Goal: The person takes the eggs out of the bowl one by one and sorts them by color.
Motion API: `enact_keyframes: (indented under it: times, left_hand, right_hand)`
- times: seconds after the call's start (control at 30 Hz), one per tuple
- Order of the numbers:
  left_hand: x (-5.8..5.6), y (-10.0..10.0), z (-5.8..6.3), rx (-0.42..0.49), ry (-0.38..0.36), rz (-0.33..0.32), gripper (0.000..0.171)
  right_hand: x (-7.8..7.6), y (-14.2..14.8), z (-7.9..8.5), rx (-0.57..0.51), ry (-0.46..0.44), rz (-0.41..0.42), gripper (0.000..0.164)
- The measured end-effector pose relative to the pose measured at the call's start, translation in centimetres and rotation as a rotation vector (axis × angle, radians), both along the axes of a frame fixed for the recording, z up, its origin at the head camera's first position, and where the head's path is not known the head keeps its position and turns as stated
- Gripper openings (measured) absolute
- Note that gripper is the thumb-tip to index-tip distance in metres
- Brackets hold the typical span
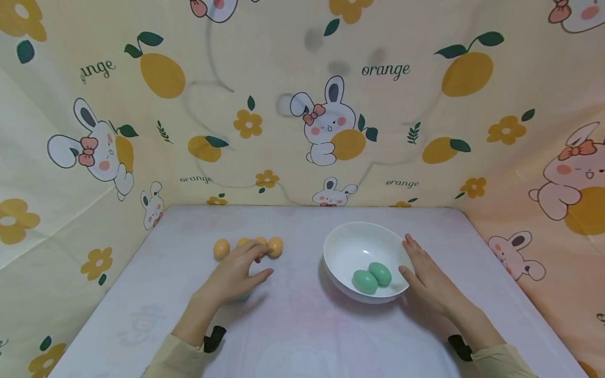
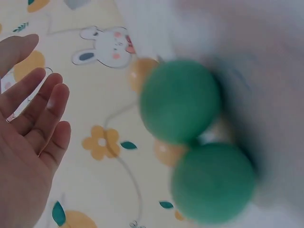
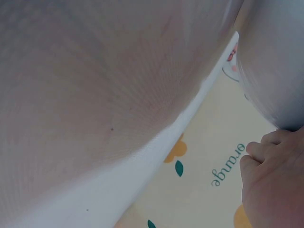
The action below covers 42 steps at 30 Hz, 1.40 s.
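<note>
My left hand [image 1: 236,275] hovers over the left part of the table with fingers loosely spread and nothing in them. Two green eggs [image 2: 180,102] lie near its wrist in the left wrist view; the head view shows only a sliver of green beneath the hand. Just beyond stands a row of several yellow eggs [image 1: 221,249], partly covered by the fingers. My right hand [image 1: 432,281] rests its nearly straight fingers against the right side of a white bowl [image 1: 341,252], thumb at the rim. Inside the bowl sit two green eggs [image 1: 365,282], side by side.
A pale cloth covers the table [image 1: 293,336]. Behind it and along both sides hangs a curtain [image 1: 293,58] printed with rabbits, oranges and flowers. Black bands [image 1: 215,339] show at the wrists.
</note>
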State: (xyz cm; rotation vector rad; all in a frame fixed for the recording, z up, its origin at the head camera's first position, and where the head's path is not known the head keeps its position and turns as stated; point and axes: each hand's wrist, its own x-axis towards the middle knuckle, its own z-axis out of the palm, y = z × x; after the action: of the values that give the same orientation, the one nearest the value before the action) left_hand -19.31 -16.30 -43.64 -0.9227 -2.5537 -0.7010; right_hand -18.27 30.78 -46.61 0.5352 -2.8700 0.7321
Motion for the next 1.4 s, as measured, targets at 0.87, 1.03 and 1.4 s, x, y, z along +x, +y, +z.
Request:
enact_keyframes:
  times: [0.87, 1.03, 1.4]
  left_hand:
    - [-2.2, 12.0, 2.0, 0.058, -0.132, -0.233, 0.037]
    - [-2.9, 14.2, 2.0, 0.005, -0.14, -0.251, 0.035]
    - [-4.3, 19.2, 1.7, -0.124, -0.186, -0.295, 0.035]
  right_hand:
    - [-0.1, 0.0, 0.1, -0.006, -0.014, 0.0, 0.073]
    - [-0.1, 0.1, 0.2, -0.006, -0.017, -0.003, 0.073]
    - [-0.1, 0.0, 0.4, -0.003, -0.029, -0.002, 0.073]
